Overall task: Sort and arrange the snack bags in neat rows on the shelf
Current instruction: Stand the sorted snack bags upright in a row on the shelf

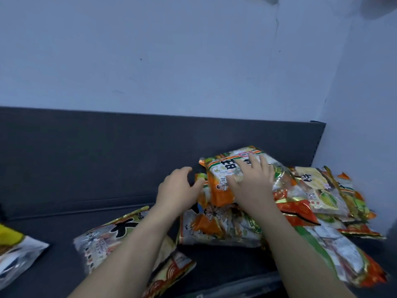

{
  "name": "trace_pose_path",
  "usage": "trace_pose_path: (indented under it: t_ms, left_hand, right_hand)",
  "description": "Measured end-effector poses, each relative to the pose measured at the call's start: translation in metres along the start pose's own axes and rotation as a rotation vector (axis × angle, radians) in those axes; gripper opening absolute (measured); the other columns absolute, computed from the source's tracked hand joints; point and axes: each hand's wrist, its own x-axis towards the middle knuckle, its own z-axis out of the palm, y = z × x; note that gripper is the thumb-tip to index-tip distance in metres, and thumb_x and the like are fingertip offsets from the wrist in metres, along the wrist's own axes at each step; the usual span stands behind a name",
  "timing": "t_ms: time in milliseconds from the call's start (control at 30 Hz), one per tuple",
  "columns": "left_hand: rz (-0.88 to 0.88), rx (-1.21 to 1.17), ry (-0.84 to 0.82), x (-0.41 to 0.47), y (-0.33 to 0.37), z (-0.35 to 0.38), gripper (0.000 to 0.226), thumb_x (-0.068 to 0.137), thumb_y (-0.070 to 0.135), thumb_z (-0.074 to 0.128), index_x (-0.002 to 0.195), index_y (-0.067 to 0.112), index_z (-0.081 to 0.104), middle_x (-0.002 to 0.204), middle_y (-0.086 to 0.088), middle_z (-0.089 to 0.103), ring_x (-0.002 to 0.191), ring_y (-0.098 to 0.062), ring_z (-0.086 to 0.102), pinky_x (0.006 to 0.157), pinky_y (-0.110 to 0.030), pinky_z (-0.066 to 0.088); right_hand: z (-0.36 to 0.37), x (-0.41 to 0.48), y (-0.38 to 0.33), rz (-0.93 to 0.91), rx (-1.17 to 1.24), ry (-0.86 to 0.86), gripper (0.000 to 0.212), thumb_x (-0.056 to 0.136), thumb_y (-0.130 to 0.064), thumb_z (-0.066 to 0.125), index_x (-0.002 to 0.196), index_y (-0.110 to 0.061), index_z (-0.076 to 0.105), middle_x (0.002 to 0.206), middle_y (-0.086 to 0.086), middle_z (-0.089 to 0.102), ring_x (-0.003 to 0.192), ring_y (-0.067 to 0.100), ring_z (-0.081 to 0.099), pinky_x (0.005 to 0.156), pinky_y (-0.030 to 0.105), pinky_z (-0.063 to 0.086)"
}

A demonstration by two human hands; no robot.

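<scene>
The right hand presses one top bag, fingers spread flat; the left hand curls at its edge, grip unclear. Three loose bags lie beside one pile.

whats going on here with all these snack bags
A person is sorting a loose pile of snack bags on a dark shelf. Their right grip lies flat, fingers spread, on the top orange and white bag. The left grip sits curled at that bag's left edge; whether it pinches the bag is unclear. Another bag lies flat at the front under the left forearm, so there are no neat rows yet.
</scene>
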Motion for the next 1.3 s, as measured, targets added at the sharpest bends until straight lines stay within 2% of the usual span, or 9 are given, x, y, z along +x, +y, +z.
trace_pose_path:
  t_ms: [200, 367, 433, 567, 667, 767, 933, 1067, 1300]
  left_hand:
    - [-0.257, 0.146, 0.117, -0.053, -0.086, -0.05, 0.059, 0.09, 0.057, 0.051, 0.138, 0.022, 0.049, 0.136, -0.003, 0.055, 0.122, -0.025, 0.054, 0.096, -0.037, 0.047]
    - [-0.572, 0.132, -0.111, -0.095, -0.159, -0.06, 0.07, 0.067, 0.067, 0.058, 0.125, 0.027, 0.054, 0.127, -0.005, 0.062, 0.113, -0.025, 0.06, 0.092, -0.036, 0.051]
    - [-0.614, 0.079, -0.182, -0.105, -0.175, -0.056, 0.081, 0.066, 0.067, 0.065, 0.134, 0.025, 0.049, 0.13, -0.003, 0.061, 0.115, -0.023, 0.06, 0.093, -0.031, 0.05]
    - [-0.561, -0.061, -0.186, -0.103, -0.185, -0.041, 0.074, 0.084, 0.042, 0.071, 0.146, 0.017, 0.037, 0.143, -0.004, 0.05, 0.127, -0.022, 0.051, 0.091, -0.022, 0.042]
    - [-0.48, -0.121, -0.206, -0.087, -0.187, -0.027, 0.082, 0.085, 0.04, 0.072, 0.15, 0.016, 0.029, 0.15, -0.004, 0.043, 0.132, -0.022, 0.046, 0.095, -0.023, 0.04]
    - [-0.433, -0.188, -0.246, -0.065, -0.185, -0.009, 0.088, 0.087, 0.032, 0.071, 0.155, 0.015, 0.018, 0.157, -0.004, 0.031, 0.139, -0.022, 0.038, 0.104, -0.026, 0.036]
    - [-0.383, -0.201, -0.258, -0.034, -0.182, 0.018, 0.082, 0.093, 0.025, 0.064, 0.156, 0.015, 0.012, 0.16, -0.005, 0.024, 0.14, -0.024, 0.036, 0.102, -0.025, 0.038]
    - [-0.366, -0.209, -0.265, -0.021, -0.181, 0.035, 0.078, 0.097, 0.026, 0.058, 0.156, 0.015, 0.009, 0.16, -0.008, 0.022, 0.142, -0.026, 0.033, 0.11, -0.032, 0.034]
    - [-0.351, -0.202, -0.292, -0.019, -0.182, 0.038, 0.074, 0.098, 0.034, 0.053, 0.156, 0.019, 0.01, 0.156, -0.013, 0.027, 0.132, -0.029, 0.044, 0.098, -0.025, 0.038]
  right_hand:
    - [0.04, -0.026, -0.087, -0.227, 0.205, -0.176, 0.05, 0.092, -0.042, 0.056, 0.138, -0.025, 0.05, 0.152, 0.003, 0.038, 0.147, 0.024, 0.015, 0.119, 0.046, 0.006]
    - [0.089, -0.055, -0.129, -0.311, 0.165, -0.526, 0.058, 0.093, -0.054, 0.05, 0.144, -0.03, 0.041, 0.156, -0.002, 0.029, 0.148, 0.019, 0.011, 0.119, 0.042, -0.001]
    - [0.104, -0.069, -0.133, -0.315, 0.113, -0.651, 0.06, 0.091, -0.055, 0.052, 0.144, -0.029, 0.041, 0.154, -0.001, 0.035, 0.146, 0.02, 0.019, 0.119, 0.043, 0.003]
    - [0.121, -0.088, -0.126, -0.293, 0.076, -0.874, 0.056, 0.092, -0.052, 0.049, 0.143, -0.03, 0.041, 0.148, -0.002, 0.043, 0.138, 0.018, 0.036, 0.119, 0.046, 0.0]
    - [0.124, -0.087, -0.116, -0.276, 0.022, -0.826, 0.053, 0.094, -0.049, 0.046, 0.143, -0.029, 0.041, 0.148, 0.0, 0.042, 0.138, 0.018, 0.036, 0.119, 0.043, -0.002]
    - [0.125, -0.083, -0.105, -0.23, 0.013, -0.768, 0.051, 0.096, -0.041, 0.046, 0.145, -0.029, 0.039, 0.152, 0.003, 0.035, 0.14, 0.021, 0.031, 0.119, 0.042, 0.007]
    - [0.145, -0.081, -0.08, -0.197, 0.047, -0.703, 0.053, 0.098, -0.043, 0.04, 0.149, -0.032, 0.03, 0.16, 0.005, 0.019, 0.146, 0.022, 0.016, 0.119, 0.04, 0.009]
    - [0.155, -0.077, -0.067, -0.191, 0.029, -0.681, 0.051, 0.101, -0.041, 0.034, 0.15, -0.032, 0.025, 0.161, 0.005, 0.013, 0.148, 0.019, 0.01, 0.119, 0.037, 0.004]
    - [0.159, -0.077, -0.062, -0.187, 0.01, -0.675, 0.051, 0.102, -0.042, 0.031, 0.152, -0.033, 0.022, 0.162, 0.003, 0.011, 0.149, 0.017, 0.007, 0.119, 0.038, -0.001]
